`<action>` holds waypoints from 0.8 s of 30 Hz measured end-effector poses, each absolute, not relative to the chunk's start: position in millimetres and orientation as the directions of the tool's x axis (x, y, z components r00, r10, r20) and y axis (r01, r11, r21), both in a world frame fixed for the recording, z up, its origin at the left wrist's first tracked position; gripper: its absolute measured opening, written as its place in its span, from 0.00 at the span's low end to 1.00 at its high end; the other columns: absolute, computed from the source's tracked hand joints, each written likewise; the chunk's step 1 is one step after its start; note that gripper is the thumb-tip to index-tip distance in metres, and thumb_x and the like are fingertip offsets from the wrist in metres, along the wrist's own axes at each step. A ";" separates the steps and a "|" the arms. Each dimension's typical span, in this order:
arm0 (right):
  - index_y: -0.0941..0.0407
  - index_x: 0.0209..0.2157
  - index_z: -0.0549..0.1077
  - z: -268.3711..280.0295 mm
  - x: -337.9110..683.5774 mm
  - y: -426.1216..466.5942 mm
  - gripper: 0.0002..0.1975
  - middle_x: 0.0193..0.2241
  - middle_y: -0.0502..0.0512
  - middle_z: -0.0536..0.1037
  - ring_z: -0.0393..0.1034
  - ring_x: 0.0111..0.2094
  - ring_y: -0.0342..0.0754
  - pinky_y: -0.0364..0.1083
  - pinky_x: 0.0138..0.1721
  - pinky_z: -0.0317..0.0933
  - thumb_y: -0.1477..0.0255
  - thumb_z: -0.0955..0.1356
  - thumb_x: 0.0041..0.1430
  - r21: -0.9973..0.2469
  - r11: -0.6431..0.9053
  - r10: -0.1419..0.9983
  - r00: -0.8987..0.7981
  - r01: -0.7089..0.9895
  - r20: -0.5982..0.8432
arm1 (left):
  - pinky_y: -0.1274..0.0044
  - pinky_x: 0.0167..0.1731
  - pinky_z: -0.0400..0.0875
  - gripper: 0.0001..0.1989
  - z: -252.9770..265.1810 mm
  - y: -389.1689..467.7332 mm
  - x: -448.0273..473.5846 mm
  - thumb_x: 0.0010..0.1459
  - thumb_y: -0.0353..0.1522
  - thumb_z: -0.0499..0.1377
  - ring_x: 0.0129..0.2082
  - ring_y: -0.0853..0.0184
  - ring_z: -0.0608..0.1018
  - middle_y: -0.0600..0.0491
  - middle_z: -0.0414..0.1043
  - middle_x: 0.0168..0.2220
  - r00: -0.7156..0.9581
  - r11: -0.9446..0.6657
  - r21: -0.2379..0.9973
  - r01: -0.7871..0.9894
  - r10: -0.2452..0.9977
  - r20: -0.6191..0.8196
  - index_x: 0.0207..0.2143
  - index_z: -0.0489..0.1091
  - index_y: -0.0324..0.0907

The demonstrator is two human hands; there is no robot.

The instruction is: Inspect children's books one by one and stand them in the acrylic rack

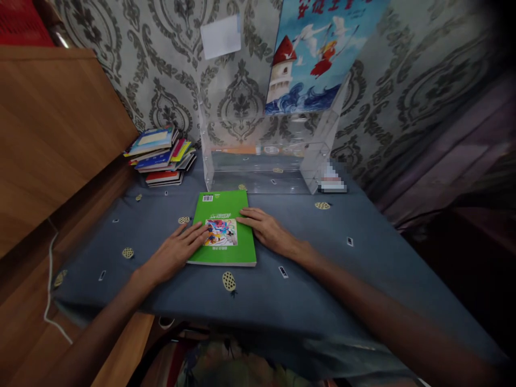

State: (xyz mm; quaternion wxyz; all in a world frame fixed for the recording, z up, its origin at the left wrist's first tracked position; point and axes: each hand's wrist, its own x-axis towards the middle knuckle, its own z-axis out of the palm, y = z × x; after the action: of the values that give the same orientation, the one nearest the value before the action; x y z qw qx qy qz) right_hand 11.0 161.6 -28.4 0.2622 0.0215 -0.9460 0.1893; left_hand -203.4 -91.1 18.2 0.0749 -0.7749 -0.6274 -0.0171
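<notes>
A green book [223,207] lies closed on the table, a barcode in its far left corner and a colourful picture at its middle. Across its left edge rests my left hand [175,251], fingers stretched out over the cover. My right hand [274,232] lies on the opposite edge, its fingers extended flat towards the picture. Neither hand is wrapped around the book. Just beyond the book stands a clear acrylic rack [258,183].
A blue-grey cloth with pineapple prints covers the table [322,258]. Stacked books [159,156] stand at the back left, beside a wooden cabinet [52,134]. A blue illustrated book [310,64] sits upright on the rack. A pixelated item [332,180] is at its right.
</notes>
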 end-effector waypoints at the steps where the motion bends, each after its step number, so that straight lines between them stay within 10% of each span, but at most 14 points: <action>1: 0.52 0.56 0.73 -29.4 11.1 162.1 0.25 0.57 0.61 0.74 0.65 0.62 0.55 0.63 0.59 0.66 0.84 0.62 0.61 -0.368 0.919 0.069 -0.862 -0.141 0.502 | 0.61 0.66 0.57 0.35 19.0 -91.2 -203.1 0.61 0.18 0.46 0.69 0.61 0.59 0.48 0.57 0.69 0.208 -0.197 -0.101 0.975 0.972 0.109 0.69 0.50 0.45; 12: 0.58 0.52 0.76 -37.3 21.3 155.7 0.20 0.55 0.68 0.73 0.70 0.57 0.57 0.61 0.54 0.69 0.81 0.63 0.60 -0.436 0.899 0.229 -0.812 -0.034 0.536 | 0.62 0.60 0.67 0.20 11.2 -31.8 -227.5 0.70 0.35 0.47 0.61 0.57 0.72 0.43 0.67 0.63 -0.071 0.072 0.000 0.997 0.979 0.189 0.60 0.64 0.41; 24: 0.59 0.49 0.78 -27.5 20.5 149.6 0.18 0.52 0.67 0.77 0.73 0.52 0.55 0.57 0.52 0.71 0.81 0.64 0.60 -0.450 0.893 0.244 -0.805 -0.032 0.541 | 0.65 0.62 0.65 0.20 3.7 87.3 -193.6 0.70 0.33 0.48 0.62 0.60 0.70 0.41 0.67 0.62 0.165 -0.185 0.066 0.981 0.959 0.232 0.59 0.66 0.37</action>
State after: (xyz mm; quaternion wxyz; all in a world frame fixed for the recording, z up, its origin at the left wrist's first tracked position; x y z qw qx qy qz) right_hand 20.5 149.6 -27.5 0.3068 -0.0575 -0.9232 0.2244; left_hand -193.6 87.3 3.7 0.0493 -0.7616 -0.6366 -0.1108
